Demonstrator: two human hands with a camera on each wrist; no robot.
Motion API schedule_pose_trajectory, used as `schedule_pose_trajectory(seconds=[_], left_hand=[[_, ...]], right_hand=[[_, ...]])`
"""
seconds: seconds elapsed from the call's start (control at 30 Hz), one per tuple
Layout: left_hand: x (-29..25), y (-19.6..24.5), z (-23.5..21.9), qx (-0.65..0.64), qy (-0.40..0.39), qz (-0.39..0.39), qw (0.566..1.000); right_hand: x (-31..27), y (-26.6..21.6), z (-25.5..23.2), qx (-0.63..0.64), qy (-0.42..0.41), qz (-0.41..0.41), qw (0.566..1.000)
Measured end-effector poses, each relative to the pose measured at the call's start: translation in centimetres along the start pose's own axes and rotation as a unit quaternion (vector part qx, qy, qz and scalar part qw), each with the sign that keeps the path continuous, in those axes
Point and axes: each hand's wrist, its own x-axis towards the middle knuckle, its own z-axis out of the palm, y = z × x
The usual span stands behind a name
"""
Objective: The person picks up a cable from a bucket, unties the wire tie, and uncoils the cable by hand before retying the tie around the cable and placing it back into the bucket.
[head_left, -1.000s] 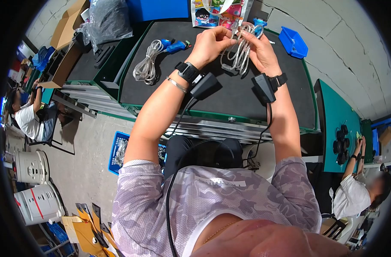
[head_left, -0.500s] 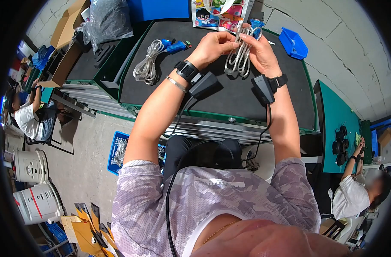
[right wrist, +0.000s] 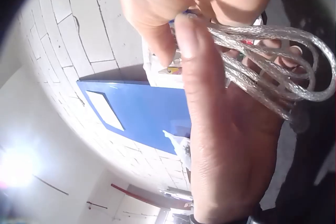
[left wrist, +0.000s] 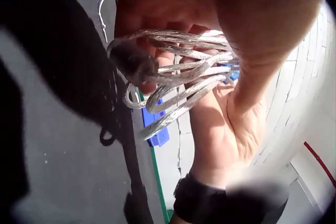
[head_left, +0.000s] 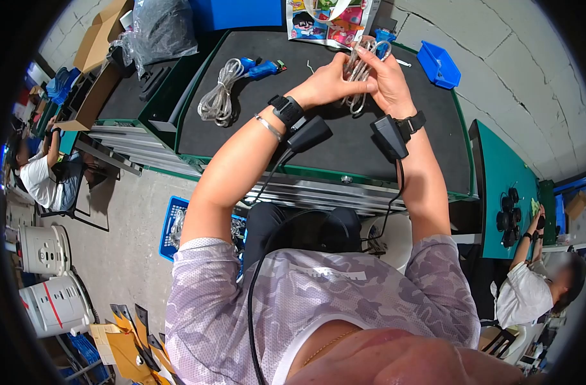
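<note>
Both hands are on a looped, clear-jacketed cable (head_left: 355,104) with a braided silver look, over the far right of the dark mat. My left hand (head_left: 325,83) grips the loops, its thumb stretched across the near side and fingers behind them. My right hand (head_left: 392,83) holds the same bundle near its far end, with the thumb laid over the strands. A blue connector (head_left: 384,36) sticks out beyond the right fingers. Toward the loose end of the loops is a dark cylindrical bead (left wrist: 131,61), close to the left fingers.
On the mat's left lies another tied cable coil (head_left: 217,106) with blue connectors (head_left: 265,69). A thin white tie (head_left: 310,67) lies behind the left hand. Around the far edge stand a printed bag (head_left: 331,25) and a blue bin (head_left: 439,64). A blue basket (head_left: 166,237) stands on the floor.
The left hand has shifted from pinching at the coil's upper end to gripping its middle, thumb across the strands. The loops are gathered closer together. The white tie on the mat now shows.
</note>
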Motion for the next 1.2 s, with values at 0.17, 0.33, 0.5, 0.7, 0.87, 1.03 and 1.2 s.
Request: schedule_pose_trajectory(seconds=[0.17,0.33,0.5,0.7,0.87,1.03,1.2], left_hand=[[-0.2,0.7,0.0,0.076,0.024,-0.017,0.997],[-0.3,0.9,-0.5,0.008,0.039,-0.015,0.999],[-0.2,0.9,-0.5,-0.172,0.051,-0.032,0.983],[-0.2,1.4,-1.7,-0.333,0.031,-0.058,0.941],[-0.4,2.1,-1.6,-0.390,-0.003,-0.066,0.918],[-0.3,1.9,-1.7,-0.407,-0.023,-0.072,0.910],[-0.4,1.9,-1.8,-0.431,-0.049,-0.082,0.897]], right_hand=[[0.4,0.4,0.0,0.052,-0.016,0.027,0.998],[0.7,0.5,-0.8,0.077,-0.013,0.013,0.997],[0.3,-0.5,-0.5,-0.030,0.020,-0.036,0.999],[0.0,-1.2,-0.8,-0.046,0.037,-0.056,0.997],[0.0,-1.4,-0.5,-0.035,0.032,-0.064,0.997],[0.3,-1.1,-1.1,-0.038,0.028,-0.078,0.996],[0.3,-1.0,-1.1,-0.022,0.022,-0.073,0.997]])
